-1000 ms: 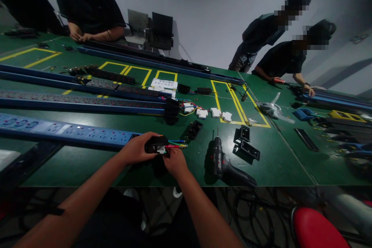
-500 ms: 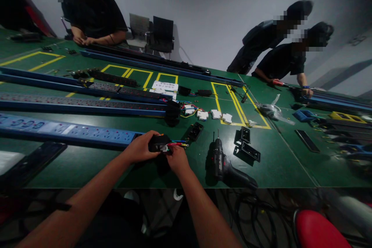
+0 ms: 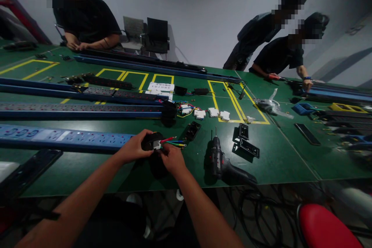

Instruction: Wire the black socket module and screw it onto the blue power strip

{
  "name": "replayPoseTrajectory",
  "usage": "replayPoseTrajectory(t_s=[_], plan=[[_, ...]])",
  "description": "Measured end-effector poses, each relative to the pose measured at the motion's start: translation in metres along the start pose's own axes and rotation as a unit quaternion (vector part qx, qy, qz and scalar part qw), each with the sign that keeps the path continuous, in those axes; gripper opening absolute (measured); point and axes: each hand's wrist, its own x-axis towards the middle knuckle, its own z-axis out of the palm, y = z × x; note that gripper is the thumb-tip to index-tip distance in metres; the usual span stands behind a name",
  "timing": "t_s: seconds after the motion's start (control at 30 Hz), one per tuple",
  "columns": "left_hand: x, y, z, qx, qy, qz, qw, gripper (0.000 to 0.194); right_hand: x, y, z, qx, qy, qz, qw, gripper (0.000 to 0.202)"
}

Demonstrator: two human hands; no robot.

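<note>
My left hand [image 3: 136, 148] is wrapped round a black end piece [image 3: 150, 139] at the right end of a blue socket strip [image 3: 95, 138]. A small white part [image 3: 157, 145] shows at the end piece's opening. Coloured wires [image 3: 174, 143], red, blue, green and yellow, stick out of it to the right. My right hand [image 3: 173, 157] is closed at the base of these wires, its fingertips near the white part; exactly what it pinches is hidden. An open black housing [image 3: 193, 131] lies just beyond the wires.
A black power drill [image 3: 217, 159] lies right of my hands, near two black frames [image 3: 249, 148]. White modules [image 3: 199, 114] and more strips [image 3: 78, 111] lie behind. Three people are across the table [image 3: 203, 174]; a red seat [image 3: 325, 226] is below its edge.
The red wire now points up, apart from the other wires, and the white part shows more openly. Both hands have shifted slightly left in view, along with the whole scene.
</note>
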Motion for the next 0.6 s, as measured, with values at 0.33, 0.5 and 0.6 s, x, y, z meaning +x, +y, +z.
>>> replayPoseTrajectory(t_s=[0.33,0.5,0.6], plan=[[0.002,0.002,-0.003,-0.027,0.001,-0.027,0.999,0.069,0.002,-0.007,0.001,-0.025,-0.006,0.064,0.998,0.029],[0.001,0.01,-0.005,-0.023,-0.007,-0.03,0.999,0.066,0.001,-0.009,-0.001,-0.026,-0.005,0.058,0.998,0.023],[0.001,0.012,-0.005,-0.011,-0.012,-0.024,1.0,0.065,0.0,-0.012,-0.002,-0.028,0.008,0.06,0.998,0.02]])
